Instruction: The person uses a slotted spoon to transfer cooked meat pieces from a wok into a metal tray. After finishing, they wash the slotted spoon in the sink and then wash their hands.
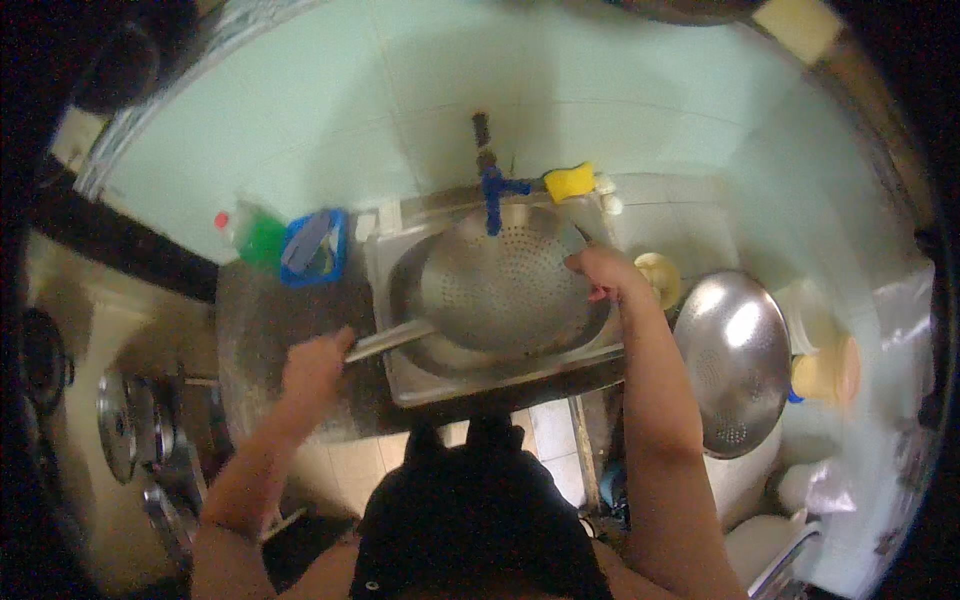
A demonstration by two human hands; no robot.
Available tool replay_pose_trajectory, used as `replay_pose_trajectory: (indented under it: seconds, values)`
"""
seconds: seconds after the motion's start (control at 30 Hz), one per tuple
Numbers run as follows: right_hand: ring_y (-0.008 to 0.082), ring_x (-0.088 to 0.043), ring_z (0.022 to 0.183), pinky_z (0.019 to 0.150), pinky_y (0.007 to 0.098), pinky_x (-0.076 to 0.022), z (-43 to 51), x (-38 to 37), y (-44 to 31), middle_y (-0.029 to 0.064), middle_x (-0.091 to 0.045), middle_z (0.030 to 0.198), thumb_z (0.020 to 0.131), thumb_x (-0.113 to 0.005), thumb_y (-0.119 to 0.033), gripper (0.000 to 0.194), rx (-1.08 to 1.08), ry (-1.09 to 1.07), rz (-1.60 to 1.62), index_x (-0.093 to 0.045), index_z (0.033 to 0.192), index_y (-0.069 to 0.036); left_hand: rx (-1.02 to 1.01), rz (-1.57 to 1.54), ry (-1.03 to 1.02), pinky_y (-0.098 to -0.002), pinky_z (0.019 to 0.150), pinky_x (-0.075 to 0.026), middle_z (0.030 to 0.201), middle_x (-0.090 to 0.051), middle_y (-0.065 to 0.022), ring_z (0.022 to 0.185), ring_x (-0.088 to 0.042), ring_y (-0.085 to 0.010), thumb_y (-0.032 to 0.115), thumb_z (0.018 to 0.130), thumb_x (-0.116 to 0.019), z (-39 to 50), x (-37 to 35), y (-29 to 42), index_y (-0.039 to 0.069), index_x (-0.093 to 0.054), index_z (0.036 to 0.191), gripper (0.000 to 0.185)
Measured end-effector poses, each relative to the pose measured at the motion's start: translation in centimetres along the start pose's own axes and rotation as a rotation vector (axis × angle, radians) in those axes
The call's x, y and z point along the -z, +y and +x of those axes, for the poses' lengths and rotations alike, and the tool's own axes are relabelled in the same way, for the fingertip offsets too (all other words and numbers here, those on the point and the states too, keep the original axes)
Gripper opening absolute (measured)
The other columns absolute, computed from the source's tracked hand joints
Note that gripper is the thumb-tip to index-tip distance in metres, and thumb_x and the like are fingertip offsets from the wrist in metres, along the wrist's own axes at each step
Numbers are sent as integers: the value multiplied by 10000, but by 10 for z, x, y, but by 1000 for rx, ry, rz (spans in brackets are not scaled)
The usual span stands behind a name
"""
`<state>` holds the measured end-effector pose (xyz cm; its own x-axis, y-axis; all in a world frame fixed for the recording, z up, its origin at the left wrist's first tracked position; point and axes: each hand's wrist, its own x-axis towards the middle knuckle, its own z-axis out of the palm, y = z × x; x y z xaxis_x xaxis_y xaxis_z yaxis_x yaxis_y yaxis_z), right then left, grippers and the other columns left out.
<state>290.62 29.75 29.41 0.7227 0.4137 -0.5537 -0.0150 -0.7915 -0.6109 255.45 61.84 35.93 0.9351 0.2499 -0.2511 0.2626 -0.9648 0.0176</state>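
Note:
A wide perforated metal colander [502, 285] sits tilted over the basin of the steel sink [420, 386], under the blue tap [493, 199]. From its near left side a long pale metal handle [390, 340] sticks out. My left hand [319, 364], slightly blurred, is closed around the end of that handle. On the opposite side, my right hand [609, 271] grips the colander's rim, fingers curled over the edge. A small dark piece shows just above the right fingers; I cannot tell what it is. No water stream is plain to see.
A yellow sponge [570, 182] lies behind the sink. Left of it stand a blue tray [313, 247] and a green bottle [259, 236] with a red cap. At right, a second perforated metal bowl [735, 364] rests upside down near a yellowish cup [658, 279].

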Motion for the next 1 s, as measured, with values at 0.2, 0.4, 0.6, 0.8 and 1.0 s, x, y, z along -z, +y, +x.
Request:
replay_pose_trajectory:
  seconds: [0.2,0.4,0.6,0.8,1.0]
  values:
    - [301,-740,621,541,448,-588,-35,66,10,239,-720,830,912,-595,-216,344,133,327,-117,-712,997,95,-104,-165,-12,-536,823,-568,1013,-740,-217,963,-730,-408,229,813,-792,105,-82,34,90,-672,1181,411]
    - [305,-736,686,624,432,-583,-122,118,-53,251,-744,949,890,-570,-146,346,175,582,-126,-707,1127,65,-259,-665,153,-519,825,-567,1000,-737,-222,946,-723,-425,337,807,-788,206,-109,103,70,-698,1135,432]
    - [523,-670,1015,906,549,-536,-207,131,-97,336,-704,995,853,-576,-97,276,451,899,-405,-693,1049,58,-187,-696,257,-482,854,-571,1021,-733,-219,988,-722,-391,368,796,-795,258,-127,153,83,-699,1113,437]
    - [537,-660,954,853,576,-517,-237,136,-98,339,-683,937,842,-576,-29,273,577,1013,-479,-654,1087,62,-142,-768,215,-438,892,-568,1078,-767,-169,1024,-737,-326,408,842,-784,266,-168,115,93,-720,1215,492]
    - [519,-674,917,832,576,-522,-247,128,-96,324,-686,890,830,-575,-12,325,561,1022,-499,-650,1139,55,-37,-553,485,-470,947,-555,1100,-748,-211,1084,-690,-386,308,961,-678,246,-31,34,30,-744,1090,313]
